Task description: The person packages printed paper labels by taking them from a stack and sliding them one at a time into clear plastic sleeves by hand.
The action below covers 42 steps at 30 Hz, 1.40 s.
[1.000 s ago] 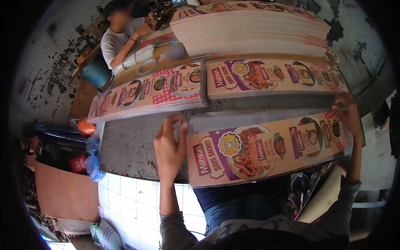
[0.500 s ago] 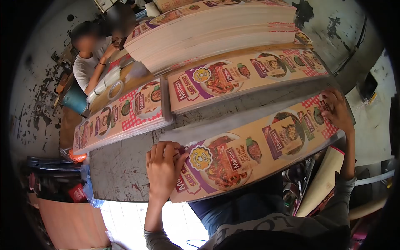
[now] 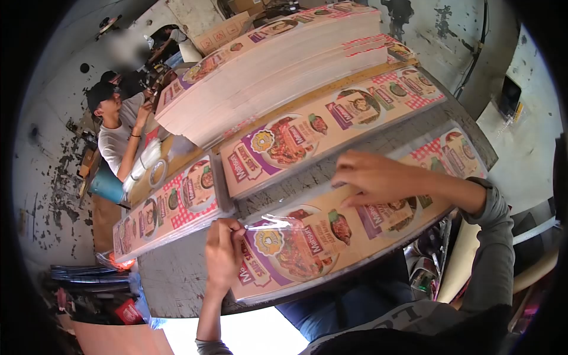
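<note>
A long printed food sheet (image 3: 307, 248) in a clear plastic sleeve (image 3: 275, 223) lies across the near side of the dark table. My left hand (image 3: 222, 254) is closed at the sleeve's upper left corner, its fingers pinching the film, which shines with glare there. Over the middle of the sheet is my right hand (image 3: 378, 177), thumb and fingers apart, with nothing visible between them; whether it touches the film I cannot tell. Its forearm covers part of the print's right half.
Beyond lie a wrapped pack of printed sheets (image 3: 331, 127) and another pack (image 3: 171, 207) at left. A tall stack of sheets (image 3: 284, 77) stands at the back. A roll of tape (image 3: 158, 173) sits near a seated person (image 3: 121, 142). The scratched table (image 3: 171, 284) curves along its near edge.
My right hand has moved left from the sheet's far right end to above its middle. My left hand stays at the left corner. The view has shifted, showing more of the people behind.
</note>
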Motion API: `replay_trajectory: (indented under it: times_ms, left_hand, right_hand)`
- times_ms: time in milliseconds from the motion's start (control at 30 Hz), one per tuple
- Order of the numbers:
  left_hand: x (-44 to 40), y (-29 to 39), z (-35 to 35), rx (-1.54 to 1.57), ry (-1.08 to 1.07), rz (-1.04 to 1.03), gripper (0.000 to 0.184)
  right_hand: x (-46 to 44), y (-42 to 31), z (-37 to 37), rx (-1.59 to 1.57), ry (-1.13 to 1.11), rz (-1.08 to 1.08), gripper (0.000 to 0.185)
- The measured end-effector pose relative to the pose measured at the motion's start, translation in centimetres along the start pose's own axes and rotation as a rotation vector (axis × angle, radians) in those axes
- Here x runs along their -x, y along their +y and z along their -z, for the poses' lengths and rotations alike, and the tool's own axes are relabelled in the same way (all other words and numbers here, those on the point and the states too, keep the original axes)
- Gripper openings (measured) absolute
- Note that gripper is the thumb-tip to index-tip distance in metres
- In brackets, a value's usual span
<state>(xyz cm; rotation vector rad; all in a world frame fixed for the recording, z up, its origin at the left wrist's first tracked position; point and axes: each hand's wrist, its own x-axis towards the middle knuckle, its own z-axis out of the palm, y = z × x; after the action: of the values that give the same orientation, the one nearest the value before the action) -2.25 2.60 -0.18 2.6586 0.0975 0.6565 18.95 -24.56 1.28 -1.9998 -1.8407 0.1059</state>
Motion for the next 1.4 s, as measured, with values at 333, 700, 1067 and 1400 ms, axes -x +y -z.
replay_trajectory:
  times_ms: [333,700,1067,1400]
  left_hand:
    - [0.0,-0.2,-0.3,0.07,-0.034,-0.012,0.016]
    - [0.2,-0.6,-0.8,0.068,-0.016,-0.006,0.019]
    - [-0.2,-0.6,-0.5,0.063,-0.044,0.017,0.013]
    - [-0.2,-1.4,0.1,-0.036,-0.019,-0.023,0.016]
  right_hand:
    - [-1.4,-2.0,-3.6,-0.041,0.267,-0.062,0.022]
    - [-1.8,-2.0,-3.6,0.026,0.31,-0.006,0.018]
    - [-1.9,-2.1,-3.6,0.035,0.312,0.005,0.018]
    - [-2.0,-2.2,-3.7,0.066,0.32,0.03,0.019]
